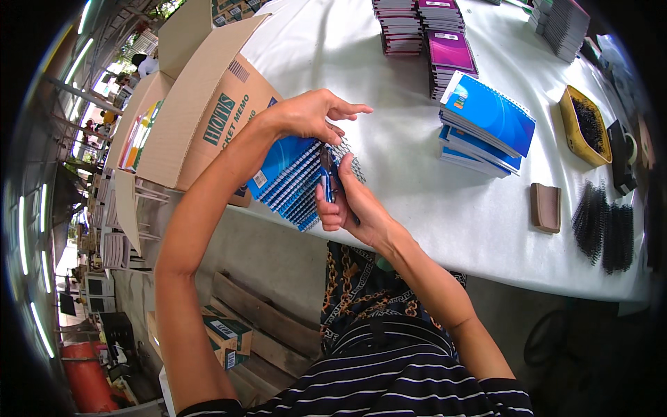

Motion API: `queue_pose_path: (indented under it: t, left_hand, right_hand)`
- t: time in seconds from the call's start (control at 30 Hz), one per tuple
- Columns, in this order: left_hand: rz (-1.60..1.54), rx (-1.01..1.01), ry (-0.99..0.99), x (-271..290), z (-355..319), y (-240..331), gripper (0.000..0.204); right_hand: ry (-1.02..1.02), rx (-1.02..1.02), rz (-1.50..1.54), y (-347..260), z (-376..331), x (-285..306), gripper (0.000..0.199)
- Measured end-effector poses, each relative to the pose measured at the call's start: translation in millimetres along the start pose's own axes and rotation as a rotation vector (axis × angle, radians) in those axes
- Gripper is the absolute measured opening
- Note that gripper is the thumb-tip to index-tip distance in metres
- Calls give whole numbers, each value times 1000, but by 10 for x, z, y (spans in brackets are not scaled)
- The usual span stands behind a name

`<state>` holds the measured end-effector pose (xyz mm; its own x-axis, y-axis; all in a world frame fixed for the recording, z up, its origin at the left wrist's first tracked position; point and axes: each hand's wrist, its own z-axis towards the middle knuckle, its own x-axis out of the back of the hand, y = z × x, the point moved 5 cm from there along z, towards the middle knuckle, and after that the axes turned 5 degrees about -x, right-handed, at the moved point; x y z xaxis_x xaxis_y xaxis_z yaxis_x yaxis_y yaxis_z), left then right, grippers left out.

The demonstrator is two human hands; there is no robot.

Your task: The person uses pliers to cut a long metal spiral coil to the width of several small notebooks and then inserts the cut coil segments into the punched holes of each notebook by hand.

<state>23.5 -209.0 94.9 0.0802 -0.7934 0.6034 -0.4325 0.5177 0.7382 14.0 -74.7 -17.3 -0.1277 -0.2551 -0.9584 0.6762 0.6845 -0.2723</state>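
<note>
A fanned stack of blue spiral-bound notebooks (295,177) lies at the table's near edge, its white coils facing right. My right hand (365,212) is closed round a pair of pliers (326,181) with blue handles. The dark jaws point up along the coils near the stack's top corner. Over that corner reaches my left hand (309,115), fingers stretched to the right and apart from the thumb. The thumb side is down beside the coil ends; whether it touches them I cannot tell.
An open cardboard box (201,118) stands left of the notebooks. Rightward are a blue notebook stack (486,121), purple notebooks (451,55), a yellow tray (583,128) of dark bits, a small brown holder (545,208) and black coils (603,229). A wooden bench (267,316) is below.
</note>
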Motion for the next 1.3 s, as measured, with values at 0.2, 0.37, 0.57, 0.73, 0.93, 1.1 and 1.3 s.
queue_pose_path:
  t: [0.2,0.37,0.57,0.73,0.93,1.1,1.3]
  left_hand:
    - [-25,-21,0,-6,-3,-20,76]
    - [0,19,-38,-27,28,13,78]
    - [111,24,-56,-60,79,-22,82]
    - [186,-9,-79,-73,82,1,81]
    - [154,23,-88,-79,69,54,81]
    - [151,15,-91,-77,89,-14,82]
    - [276,102,-140,-65,113,63,83]
  right_hand:
    - [355,86,-162,-36,-119,-182,80]
    - [182,12,2,-53,-115,-191,77]
    - [244,12,-18,40,-138,-174,76]
    - [307,2,-21,64,-136,-141,77]
    - [337,68,-140,139,-173,-158,81]
    - [367,105,-133,80,-145,-48,81]
    - [222,56,-54,0,-87,9,80]
